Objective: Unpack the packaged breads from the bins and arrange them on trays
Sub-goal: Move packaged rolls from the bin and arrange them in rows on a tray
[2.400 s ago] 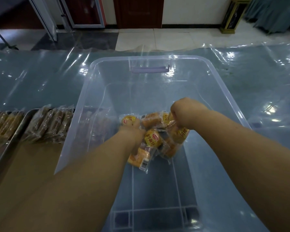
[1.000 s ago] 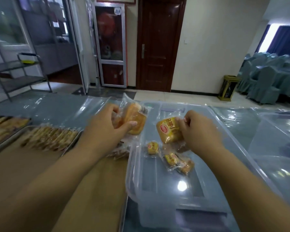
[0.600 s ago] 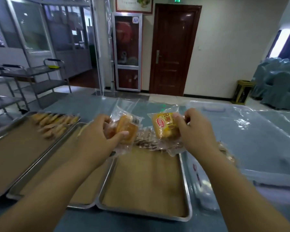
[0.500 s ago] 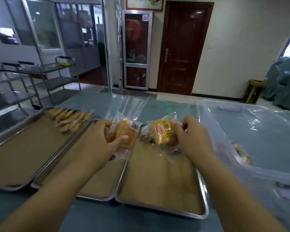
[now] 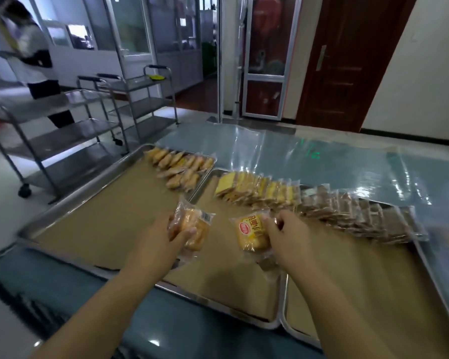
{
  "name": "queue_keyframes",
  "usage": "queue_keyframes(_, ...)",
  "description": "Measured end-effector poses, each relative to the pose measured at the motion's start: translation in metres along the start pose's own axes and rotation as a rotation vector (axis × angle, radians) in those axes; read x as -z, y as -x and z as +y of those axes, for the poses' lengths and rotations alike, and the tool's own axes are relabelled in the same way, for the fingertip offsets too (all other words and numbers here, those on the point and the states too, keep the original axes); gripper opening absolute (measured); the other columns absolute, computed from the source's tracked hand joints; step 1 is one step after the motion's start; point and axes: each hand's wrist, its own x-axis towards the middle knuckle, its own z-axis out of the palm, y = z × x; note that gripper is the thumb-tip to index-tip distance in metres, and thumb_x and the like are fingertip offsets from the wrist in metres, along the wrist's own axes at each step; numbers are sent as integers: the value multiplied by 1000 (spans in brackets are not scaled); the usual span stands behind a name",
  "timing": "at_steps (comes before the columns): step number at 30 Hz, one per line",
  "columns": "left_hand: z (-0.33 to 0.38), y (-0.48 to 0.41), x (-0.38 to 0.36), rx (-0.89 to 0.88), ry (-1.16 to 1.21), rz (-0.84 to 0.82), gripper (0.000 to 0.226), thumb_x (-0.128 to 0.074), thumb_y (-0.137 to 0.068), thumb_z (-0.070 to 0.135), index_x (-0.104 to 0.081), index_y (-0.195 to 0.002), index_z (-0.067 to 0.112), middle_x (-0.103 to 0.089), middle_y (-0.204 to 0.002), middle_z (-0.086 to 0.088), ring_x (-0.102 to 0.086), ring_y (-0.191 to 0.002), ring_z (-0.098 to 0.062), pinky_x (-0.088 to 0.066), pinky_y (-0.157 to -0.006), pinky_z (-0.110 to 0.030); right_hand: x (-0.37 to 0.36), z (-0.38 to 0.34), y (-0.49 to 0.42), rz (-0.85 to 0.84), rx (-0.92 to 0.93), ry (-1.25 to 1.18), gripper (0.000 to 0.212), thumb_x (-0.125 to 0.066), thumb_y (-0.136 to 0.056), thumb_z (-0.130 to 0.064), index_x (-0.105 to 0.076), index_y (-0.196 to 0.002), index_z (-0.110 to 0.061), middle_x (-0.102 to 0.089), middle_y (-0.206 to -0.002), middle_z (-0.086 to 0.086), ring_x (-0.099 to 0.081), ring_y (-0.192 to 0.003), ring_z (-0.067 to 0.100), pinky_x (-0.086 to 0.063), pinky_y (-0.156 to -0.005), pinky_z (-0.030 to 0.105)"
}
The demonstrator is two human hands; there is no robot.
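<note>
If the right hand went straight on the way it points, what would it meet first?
Probably the row of yellow packets at the far end of the middle tray; the right hand, gripping a packet, seems just short of it.

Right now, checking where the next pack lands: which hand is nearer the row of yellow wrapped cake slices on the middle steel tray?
Right. The right hand is just in front of the yellow cake row; the left hand is farther off, toward its front-left.

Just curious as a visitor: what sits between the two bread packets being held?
Head view: only bare brown liner of the middle tray, between the left packet and the right packet.
</note>
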Motion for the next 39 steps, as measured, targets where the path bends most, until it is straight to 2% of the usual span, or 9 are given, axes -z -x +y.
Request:
queue_keyframes(3,-22,-33,22,-25,-100,26,27,-66,-80,44,-54,-101,31,-64,-93,-1,-66,-77,-18,-57,-59,-37,-42,-8,-24,-22,-30,19,32,-54,-91,-38,-43,-66,-22,-51,-64,-5,-46,-58,10,-29,-49,27)
queue_keyframes(7,-50,-76,57,-27,-182,-34,31,-65,-81,44,-53,-107,31,-63,-98,0,-64,-84,-21,-54,-72,-48,-91,-29,-51,-49,-35,19,31,-54,-91,-40,-45,-66,-23,-52,-64,-5,-47,-57,8,-29,-48,26)
queue_keyframes(13,-85,-129,87,87,-28,-11,26,-70,-80,36,-52,-98,33,-62,-93,-1,-66,-76,-22,-57,-51,-40,-147,-60,-84,-122,-51,14,30,-53,-92,-41,-44,-69,-24,-55,-69,-2,-54,-64,16,-37,-52,31)
queue_keyframes(18,-116,-186,116,119,-11,-36,28,-72,-78,35,-53,-99,32,-63,-92,1,-65,-75,-18,-53,-48,-28,-199,-88,-107,-104,-72,7,31,-54,-91,-41,-43,-67,-25,-53,-67,-4,-48,-60,9,-31,-50,27)
queue_keyframes(23,-136,-254,151,177,-30,-110,38,-70,-77,42,-47,-106,33,-57,-96,2,-64,-78,-20,-55,-47,-29,-260,-121,-133,-92,-166,-80,28,-52,-93,-38,-47,-70,-21,-55,-69,-2,-51,-60,10,-39,-51,26)
queue_keyframes(27,-154,-314,182,97,-230,-128,42,-65,-71,62,-47,-99,35,-58,-85,9,-64,-65,-12,-55,-46,-30,-313,-149,-167,-117,-235,-52,25,-50,-94,-37,-52,-75,-22,-56,-69,-6,-51,-57,1,-33,-46,16)
queue_keyframes(32,-167,-384,196,-37,-310,-92,41,-55,-76,67,-46,-98,34,-55,-86,9,-59,-74,-11,-58,-60,-40,-367,-164,-221,-68,-313,-146,26,-51,-95,-24,-45,-72,-14,-45,-61,-4,-44,-40,-14,-32,-37,3)
queue_keyframes(35,-172,-422,194,-103,-388,-67,32,-51,-81,63,-42,-96,36,-51,-89,11,-57,-76,-11,-57,-65,-40,-391,-161,-250,-68,-364,-138,25,-51,-95,-26,-49,-75,-11,-46,-62,-1,-48,-41,-2,-31,-35,5)
queue_keyframes(39,-177,-458,175,-155,-490,-16,41,-49,-84,58,-45,-111,27,-53,-108,-2,-50,-91,-15,-45,-72,-31,-416,-154,-275,-44,-452,-61,22,-51,-94,-35,-51,-80,-18,-53,-67,-2,-48,-54,8,-34,-39,13)
